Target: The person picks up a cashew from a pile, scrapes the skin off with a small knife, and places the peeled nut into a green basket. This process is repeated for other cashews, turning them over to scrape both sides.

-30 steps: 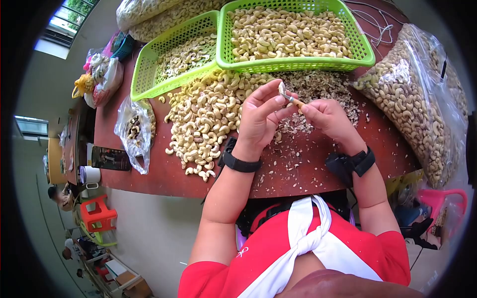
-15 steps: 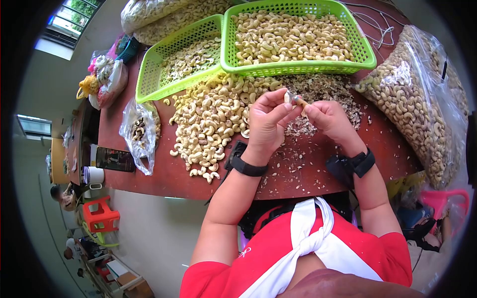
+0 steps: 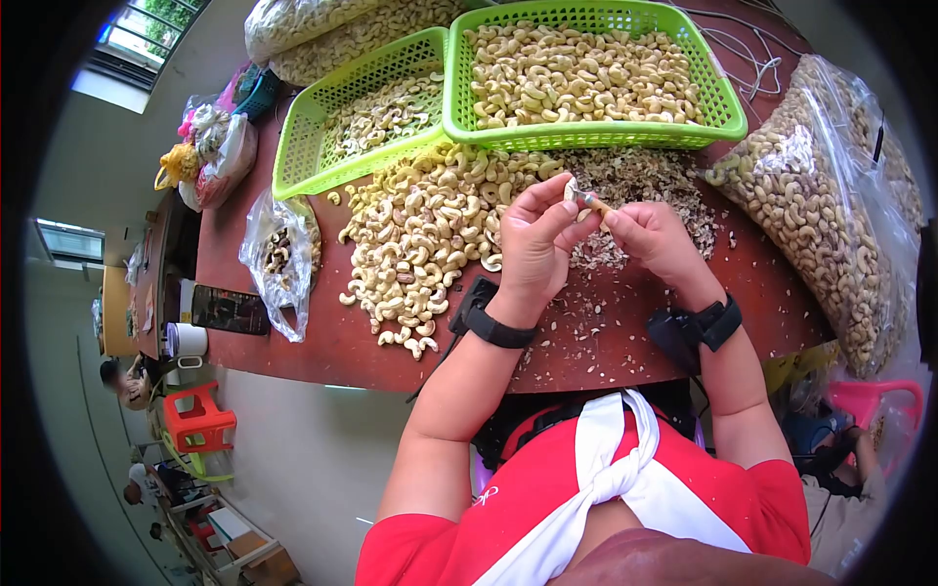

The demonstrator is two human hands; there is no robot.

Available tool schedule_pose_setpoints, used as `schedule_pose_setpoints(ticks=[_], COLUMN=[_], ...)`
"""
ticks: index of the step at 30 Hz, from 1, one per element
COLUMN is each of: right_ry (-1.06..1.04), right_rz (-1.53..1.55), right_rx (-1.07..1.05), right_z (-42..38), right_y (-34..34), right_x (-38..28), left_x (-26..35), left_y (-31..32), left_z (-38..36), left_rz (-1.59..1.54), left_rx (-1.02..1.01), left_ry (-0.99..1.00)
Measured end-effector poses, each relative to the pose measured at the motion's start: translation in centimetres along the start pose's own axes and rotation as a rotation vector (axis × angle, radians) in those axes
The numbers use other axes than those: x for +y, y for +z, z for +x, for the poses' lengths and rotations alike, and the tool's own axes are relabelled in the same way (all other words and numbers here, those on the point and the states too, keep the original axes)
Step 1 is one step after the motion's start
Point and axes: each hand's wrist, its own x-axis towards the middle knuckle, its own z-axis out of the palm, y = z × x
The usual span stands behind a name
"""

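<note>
My left hand (image 3: pixel 535 239) pinches a single pale cashew (image 3: pixel 571 186) between thumb and fingertips. In my right hand (image 3: pixel 657 239) is a small knife (image 3: pixel 598 204) with a light brown handle, its short blade meeting the cashew. Both hands are raised over a scattered heap of brown skin flakes (image 3: pixel 674 186). Left of them, a large pile of loose cashews (image 3: pixel 430 234) lies on the red table (image 3: pixel 342 356). Behind the hands sits a green basket (image 3: pixel 596 135) filled with cashews.
A second green basket (image 3: pixel 301 146), with fewer nuts, stands at the back left. A big plastic bag of cashews (image 3: pixel 811 195) leans at the right. A small clear bag (image 3: pixel 278 259), a phone (image 3: pixel 230 310) and a white mug (image 3: pixel 186 340) are on the left.
The cashew has turned slightly in my left fingertips, and the knife still touches it. The whole view has shifted a little to the right.
</note>
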Motion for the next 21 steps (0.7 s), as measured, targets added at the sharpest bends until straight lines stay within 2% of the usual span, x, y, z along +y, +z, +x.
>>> schedule_pose_setpoints(ticks=[6, 11, 21], right_ry=[0.059, 0.066, 0.038], right_rz=[0.139, 0.098, 0.079], right_rx=[-0.021, -0.042, -0.032], right_z=[0.04, -0.05, -0.01], right_y=[-0.04, -0.01, -0.23], right_x=[-0.14, -0.40, -0.14], left_x=[-0.32, 0.04, -0.14], left_y=[-0.06, 0.01, 0.09], left_z=[-0.01, -0.02, -0.16], left_rz=[0.009, -0.065, -0.018], left_rx=[-0.001, 0.003, 0.019], left_ry=[0.007, -0.047, -0.007])
